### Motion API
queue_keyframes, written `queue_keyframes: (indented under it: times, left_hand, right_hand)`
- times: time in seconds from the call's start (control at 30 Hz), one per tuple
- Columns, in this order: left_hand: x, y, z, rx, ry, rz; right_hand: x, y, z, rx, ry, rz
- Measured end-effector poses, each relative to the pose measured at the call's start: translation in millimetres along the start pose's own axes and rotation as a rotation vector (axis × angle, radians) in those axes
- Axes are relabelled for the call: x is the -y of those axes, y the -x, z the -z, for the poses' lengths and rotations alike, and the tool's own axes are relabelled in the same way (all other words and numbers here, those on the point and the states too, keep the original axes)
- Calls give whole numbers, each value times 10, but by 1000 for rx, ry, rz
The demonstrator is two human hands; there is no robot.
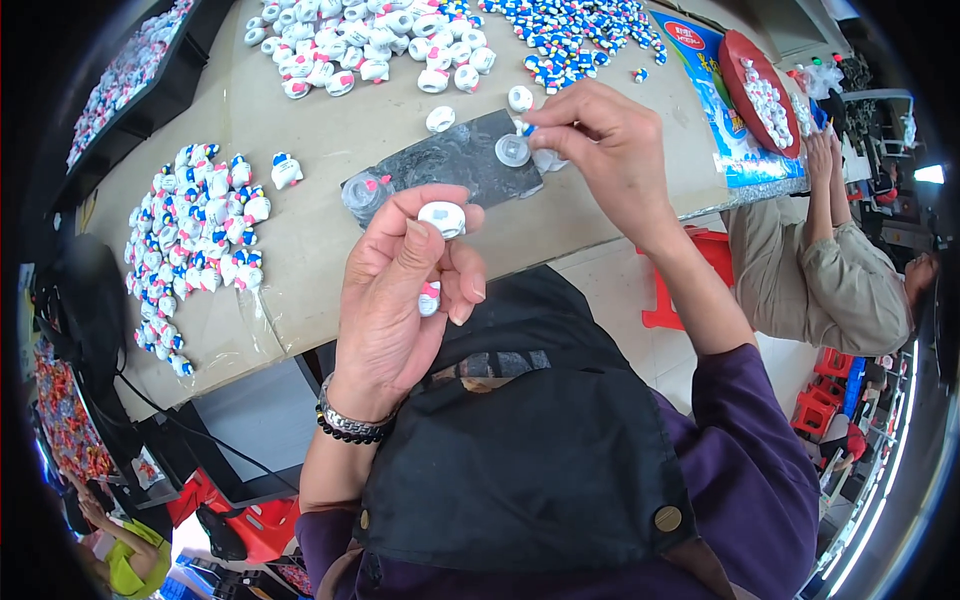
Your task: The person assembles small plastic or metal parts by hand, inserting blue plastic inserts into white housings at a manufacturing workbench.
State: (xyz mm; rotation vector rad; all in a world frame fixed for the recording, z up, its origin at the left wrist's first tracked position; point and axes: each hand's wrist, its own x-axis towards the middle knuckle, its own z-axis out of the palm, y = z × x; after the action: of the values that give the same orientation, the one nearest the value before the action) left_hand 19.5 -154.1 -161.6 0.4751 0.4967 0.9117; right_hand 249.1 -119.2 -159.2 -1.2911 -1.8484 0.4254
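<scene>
- Left hand (395, 275), ten o'clock: grips a white piece (443, 217) (a pink-marked one (429, 298) against its lower fingers).
- Right hand (610, 150), one o'clock: pinches a blue-and-white piece (525, 129) beside a clear dish (511, 151).
- Dark slab (450, 163): twelve o'clock, on the counter (305, 220).

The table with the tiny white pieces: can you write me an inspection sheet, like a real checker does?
Surface: beige table; a dark slab lies near its front edge.
Job's things: heap of white pieces, heap of blue-and-white pieces, group of little figures; two clear round dishes, pink bits in the left one.
Clutter: red tray of small white pieces, blue sheet beside and under it.
Hands: left hand holds a white piece and a smaller white-and-pink piece; right hand pinches a small piece, partly hidden.
Cables: one black cable by the table's left corner.
Surroundings: red stools; people on both sides.
</scene>
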Motion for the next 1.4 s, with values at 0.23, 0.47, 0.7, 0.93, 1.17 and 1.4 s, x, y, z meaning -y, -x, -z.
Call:
queue_keyframes:
  times: [0.23, 0.47, 0.7, 0.93, 1.17, 1.4]
  left_hand:
    - [111, -127, -79, -54, -414, -229]
    - [134, -124, -52, -23, -643, -323]
    - [81, -112, -33, -66, -1107, -485]
    - [7, -89, -39, 17, -1327, -600]
    - [-177, -15, 99, -139, -1303, -586]
    - [-1076, 79, 869, -718, -1712, -859]
  right_hand:
    - [451, 72, -58, -105, -847, -324]
    - [496, 187, -107, -10, -792, -299]
    - [524, 226, -130, 17, -651, -230]
    - [507, 280, -187, 72, -619, -185]
    - [501, 42, 67, 31, -454, -61]
    - [-1021, -146, 877, -219, 621, -225]
